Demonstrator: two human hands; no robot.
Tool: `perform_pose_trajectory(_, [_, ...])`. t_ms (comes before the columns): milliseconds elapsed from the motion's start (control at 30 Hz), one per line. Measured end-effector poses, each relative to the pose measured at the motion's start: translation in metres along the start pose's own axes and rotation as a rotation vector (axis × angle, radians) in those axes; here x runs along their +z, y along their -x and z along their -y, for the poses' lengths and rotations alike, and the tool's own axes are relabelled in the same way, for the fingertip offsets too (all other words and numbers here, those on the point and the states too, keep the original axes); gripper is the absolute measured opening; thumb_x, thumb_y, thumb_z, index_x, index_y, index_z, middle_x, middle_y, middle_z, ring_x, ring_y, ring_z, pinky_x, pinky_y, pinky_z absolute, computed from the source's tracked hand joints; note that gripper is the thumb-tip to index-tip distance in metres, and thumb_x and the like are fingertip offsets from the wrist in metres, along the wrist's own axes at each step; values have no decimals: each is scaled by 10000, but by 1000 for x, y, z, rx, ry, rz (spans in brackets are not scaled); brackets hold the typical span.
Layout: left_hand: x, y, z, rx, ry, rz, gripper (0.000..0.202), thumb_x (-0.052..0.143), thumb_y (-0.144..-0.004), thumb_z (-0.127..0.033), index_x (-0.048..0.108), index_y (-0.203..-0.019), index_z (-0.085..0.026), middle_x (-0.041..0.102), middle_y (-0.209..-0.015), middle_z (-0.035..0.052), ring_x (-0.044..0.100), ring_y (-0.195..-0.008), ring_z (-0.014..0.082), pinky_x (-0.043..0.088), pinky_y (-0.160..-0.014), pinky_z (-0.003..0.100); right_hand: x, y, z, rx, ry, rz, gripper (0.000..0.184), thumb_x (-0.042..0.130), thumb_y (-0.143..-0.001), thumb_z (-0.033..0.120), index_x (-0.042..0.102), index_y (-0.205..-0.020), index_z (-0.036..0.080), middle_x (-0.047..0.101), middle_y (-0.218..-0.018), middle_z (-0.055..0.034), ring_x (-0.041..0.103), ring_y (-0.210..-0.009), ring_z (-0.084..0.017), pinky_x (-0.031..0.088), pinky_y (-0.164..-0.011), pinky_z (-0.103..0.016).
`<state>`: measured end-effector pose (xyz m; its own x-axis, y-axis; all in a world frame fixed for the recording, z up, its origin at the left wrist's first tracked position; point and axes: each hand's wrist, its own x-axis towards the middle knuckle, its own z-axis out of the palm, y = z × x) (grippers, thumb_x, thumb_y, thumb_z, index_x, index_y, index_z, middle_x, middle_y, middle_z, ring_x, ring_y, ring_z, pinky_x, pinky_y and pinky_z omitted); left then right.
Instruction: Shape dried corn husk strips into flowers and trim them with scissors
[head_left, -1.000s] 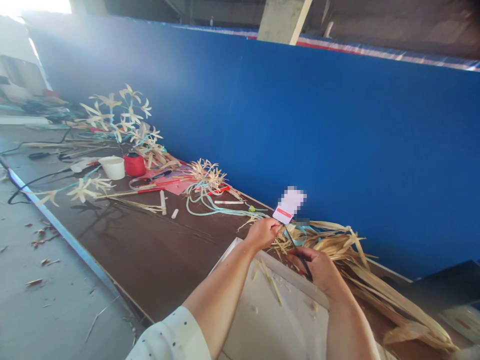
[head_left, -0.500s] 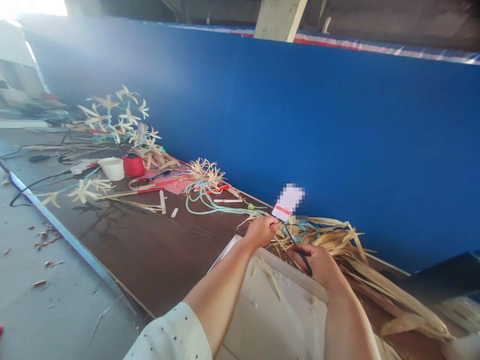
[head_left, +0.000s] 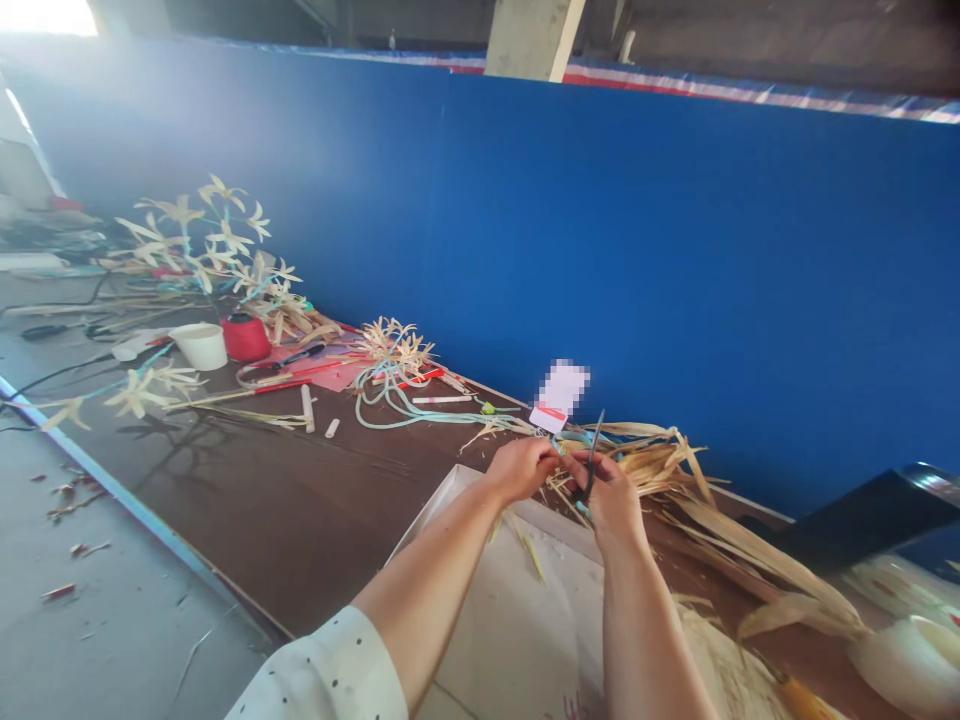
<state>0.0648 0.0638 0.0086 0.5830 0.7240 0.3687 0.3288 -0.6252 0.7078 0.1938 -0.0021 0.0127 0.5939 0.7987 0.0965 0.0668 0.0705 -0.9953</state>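
My left hand [head_left: 520, 468] is closed in a pinch on a small piece of dried husk just above the far rim of a white tray [head_left: 450, 500]. My right hand [head_left: 611, 495] is wrapped round dark scissors [head_left: 592, 462], whose blades point up beside my left fingertips. Both hands meet over the near end of a pile of dried husk strips [head_left: 697, 500] lying along the blue wall. A few husk slivers [head_left: 529, 545] lie inside the tray.
On the brown table [head_left: 300, 500] farther left lie pale blue cords [head_left: 405, 405], finished husk flowers [head_left: 202, 240], a white cup [head_left: 199, 346], a red spool [head_left: 245, 337] and red-handled tools [head_left: 300, 372]. A blue wall [head_left: 600, 250] backs the table. A white card [head_left: 556, 397] stands behind my hands.
My right hand has lifted and moved left to meet my left hand, turning the scissors so the blades point up. The view has shifted slightly to the right.
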Motion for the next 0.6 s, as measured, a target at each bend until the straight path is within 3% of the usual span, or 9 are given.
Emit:
perform_pose_trajectory(400, [1,-2,0,-64,261,85,299,469,-800,-363,663,-781,-136,610,-665,5,499,-610,108,323,-543,198,-4,-2,-2,15,-56,-6,338,806,-483,302,628,-738,171,544,-500,48,495,-425,-84,371,-395,-190])
perform_pose_trajectory(600, [-1,-3,2,-55,351,167,284,526,-756,-358,675,-855,-138,638,-737,3,501,-633,99,346,-572,188,-11,-4,-3,84,-70,-58,326,785,-512,345,618,-738,179,546,-487,39,493,-418,-84,298,-343,-156])
